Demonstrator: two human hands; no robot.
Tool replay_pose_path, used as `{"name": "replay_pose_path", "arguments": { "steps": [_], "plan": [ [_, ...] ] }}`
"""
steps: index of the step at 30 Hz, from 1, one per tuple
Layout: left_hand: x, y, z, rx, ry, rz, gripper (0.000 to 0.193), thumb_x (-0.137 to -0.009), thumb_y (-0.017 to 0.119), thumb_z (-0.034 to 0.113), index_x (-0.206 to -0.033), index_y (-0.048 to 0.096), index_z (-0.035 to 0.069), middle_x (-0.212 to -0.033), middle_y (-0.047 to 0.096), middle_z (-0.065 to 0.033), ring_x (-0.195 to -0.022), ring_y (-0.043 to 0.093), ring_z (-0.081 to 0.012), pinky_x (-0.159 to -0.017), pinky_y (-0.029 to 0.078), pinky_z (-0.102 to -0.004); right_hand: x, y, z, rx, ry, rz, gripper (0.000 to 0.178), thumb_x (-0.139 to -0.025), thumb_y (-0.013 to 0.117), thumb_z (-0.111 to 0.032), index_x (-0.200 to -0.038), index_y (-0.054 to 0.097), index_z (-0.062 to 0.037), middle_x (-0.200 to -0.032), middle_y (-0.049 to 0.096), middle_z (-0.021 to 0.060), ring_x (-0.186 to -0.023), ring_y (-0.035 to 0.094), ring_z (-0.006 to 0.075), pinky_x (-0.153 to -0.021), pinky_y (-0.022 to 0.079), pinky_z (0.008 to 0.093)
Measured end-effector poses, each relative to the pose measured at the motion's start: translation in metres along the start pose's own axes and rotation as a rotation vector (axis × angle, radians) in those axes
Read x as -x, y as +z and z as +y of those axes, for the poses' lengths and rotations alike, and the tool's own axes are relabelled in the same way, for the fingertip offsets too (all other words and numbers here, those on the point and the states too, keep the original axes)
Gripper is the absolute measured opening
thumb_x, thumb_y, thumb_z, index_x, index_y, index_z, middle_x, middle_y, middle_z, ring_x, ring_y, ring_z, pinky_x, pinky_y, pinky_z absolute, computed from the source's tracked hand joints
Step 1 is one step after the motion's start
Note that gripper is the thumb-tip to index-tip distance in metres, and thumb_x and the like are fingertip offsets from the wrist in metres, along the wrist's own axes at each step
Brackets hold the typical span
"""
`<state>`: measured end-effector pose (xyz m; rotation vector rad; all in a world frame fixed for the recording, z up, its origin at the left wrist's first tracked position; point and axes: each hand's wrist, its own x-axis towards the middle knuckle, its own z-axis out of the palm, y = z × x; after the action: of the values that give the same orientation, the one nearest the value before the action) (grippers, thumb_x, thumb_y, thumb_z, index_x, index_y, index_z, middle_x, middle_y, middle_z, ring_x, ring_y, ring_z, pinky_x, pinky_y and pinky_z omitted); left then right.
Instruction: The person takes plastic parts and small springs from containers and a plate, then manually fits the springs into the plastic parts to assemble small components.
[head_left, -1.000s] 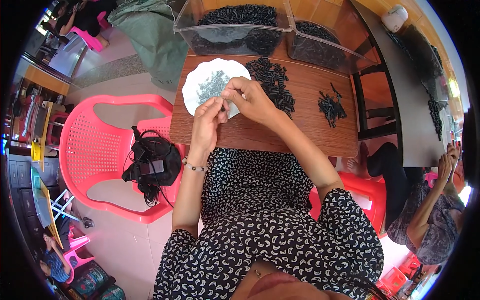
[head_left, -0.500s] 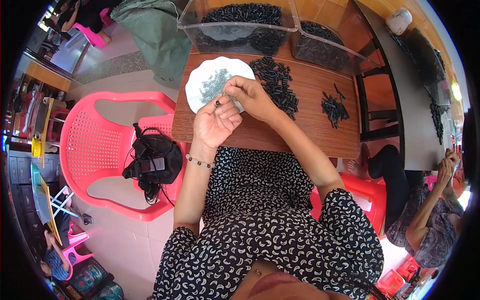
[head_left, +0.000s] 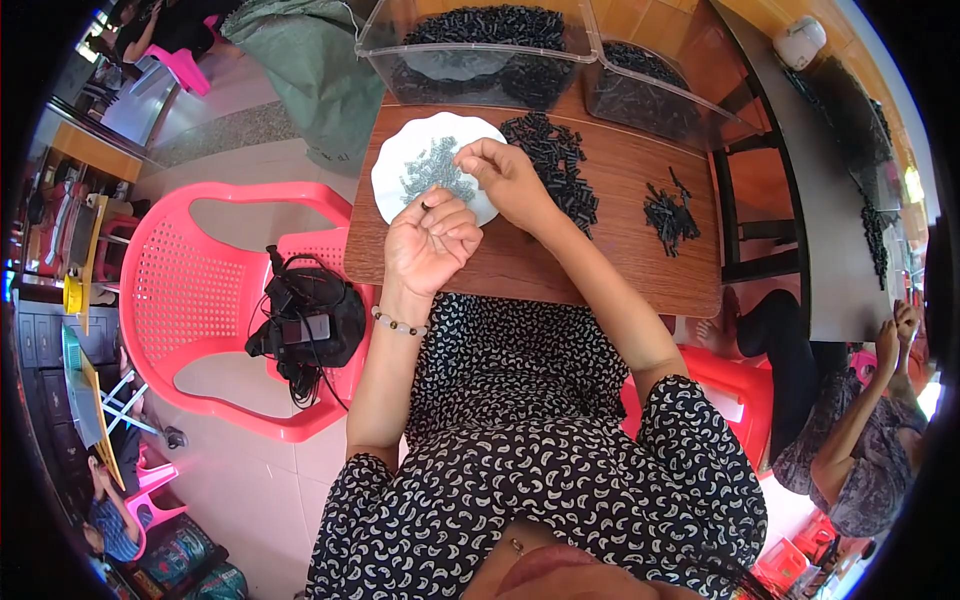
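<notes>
My left hand [head_left: 432, 245] is palm up over the near edge of a white scalloped plate [head_left: 384, 185], fingers curled. Its thumb and forefinger pinch a small black tube-like piece [head_left: 425, 206]. My right hand [head_left: 508, 185] is just right of it, above the plate, with thumb and forefinger drawn together; whatever is between them is too small to tell. Many small silvery pieces [head_left: 432, 163] lie heaped on the plate. Beside it, on the brown wooden table [head_left: 630, 270], spreads a pile of short black pieces [head_left: 565, 165].
A smaller heap of black parts [head_left: 670, 218] sits at the table's right. Clear plastic bins [head_left: 475, 85] of black pieces line the far edge. A pink chair [head_left: 200, 260] holding a black bag [head_left: 318, 325] stands left. Another person's hands [head_left: 897, 335] work at a table at far right.
My right fingertips, which met the left ones, have drawn apart, up and slightly right. My left hand has shifted a little, still pinching the black piece.
</notes>
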<state>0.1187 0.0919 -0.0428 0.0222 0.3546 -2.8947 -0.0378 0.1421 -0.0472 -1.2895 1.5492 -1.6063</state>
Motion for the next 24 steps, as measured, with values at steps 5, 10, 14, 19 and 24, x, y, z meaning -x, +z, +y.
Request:
{"name": "replay_pose_path", "arguments": {
  "steps": [5, 10, 14, 19, 24],
  "plan": [
    [0.002, -0.001, -0.008, -0.551, 0.284, 0.135, 0.026, -0.1, 0.048, 0.023, -0.079, 0.051, 0.009, -0.063, 0.037, 0.0038, -0.06, 0.036, -0.01, -0.062, 0.035, -0.0256, 0.002, -0.005, -0.011, 0.208, 0.022, -0.05, 0.016, -0.093, 0.061, -0.014, -0.097, 0.066, 0.0008, -0.082, 0.064, -0.0014, -0.071, 0.053, 0.0052, -0.064, 0.044, 0.0236],
    [0.004, 0.0, -0.024, -1.048, 0.535, 0.215, 0.028, -0.101, 0.05, 0.028, -0.084, 0.056, 0.006, -0.067, 0.042, 0.004, -0.062, 0.038, -0.0079, -0.062, 0.036, -0.0247, 0.019, -0.015, -0.027, 0.148, 0.045, -0.097, 0.017, -0.092, 0.064, -0.015, -0.097, 0.066, 0.002, -0.081, 0.065, 0.0, -0.072, 0.054, 0.0048, -0.065, 0.046, 0.0239],
    [0.003, -0.005, -0.033, -1.221, 0.544, 0.212, 0.03, -0.101, 0.05, 0.029, -0.085, 0.057, 0.006, -0.07, 0.047, 0.003, -0.064, 0.04, -0.007, -0.062, 0.036, -0.0226, 0.037, -0.022, -0.043, 0.061, 0.04, -0.134, 0.014, -0.09, 0.067, -0.013, -0.091, 0.066, 0.001, -0.084, 0.064, 0.0015, -0.076, 0.056, 0.0065, -0.069, 0.046, 0.0232],
    [0.001, -0.01, -0.048, -1.183, 0.439, 0.212, 0.028, -0.102, 0.049, 0.028, -0.09, 0.061, 0.005, -0.08, 0.054, 0.0026, -0.067, 0.044, -0.0059, -0.064, 0.04, -0.0219, 0.054, -0.037, -0.048, 0.136, -0.032, -0.069, 0.009, -0.087, 0.068, -0.009, -0.089, 0.067, -0.0003, -0.085, 0.062, 0.0032, -0.076, 0.056, 0.0093, -0.07, 0.046, 0.0245],
    [0.003, -0.017, -0.07, -0.875, 0.279, 0.258, 0.028, -0.098, 0.055, 0.029, -0.106, 0.062, 0.004, -0.083, 0.058, 0.0008, -0.072, 0.052, -0.0071, -0.072, 0.046, -0.0241, 0.077, -0.055, -0.044, 0.144, -0.137, 0.092, 0.007, -0.08, 0.071, -0.007, -0.084, 0.066, -0.002, -0.079, 0.063, 0.0042, -0.076, 0.056, 0.0146, -0.069, 0.045, 0.0277]
  ]
}}
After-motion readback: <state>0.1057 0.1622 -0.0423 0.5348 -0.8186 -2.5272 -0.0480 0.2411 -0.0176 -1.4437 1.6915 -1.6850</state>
